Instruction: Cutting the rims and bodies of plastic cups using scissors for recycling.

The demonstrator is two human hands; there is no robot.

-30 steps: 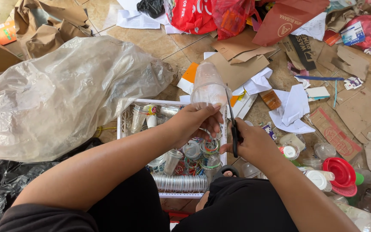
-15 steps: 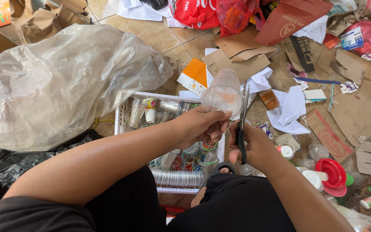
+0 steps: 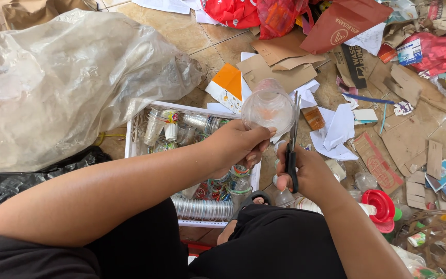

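My left hand grips a clear plastic cup by its rim, tilted so its bottom faces the camera. My right hand holds black-handled scissors upright, blades pointing up right beside the cup's right edge. Both hands hover over a white basket filled with clear plastic cups and bottles. My knees in black trousers are at the bottom of the view.
A big clear plastic sack bulges at the left over a black bag. Torn cardboard, paper scraps and red bags litter the tiled floor. A red lid and small bottles lie at the right.
The left hand has tilted the cup from upright so its bottom now faces the camera. The scissors have stayed close beside its right edge.
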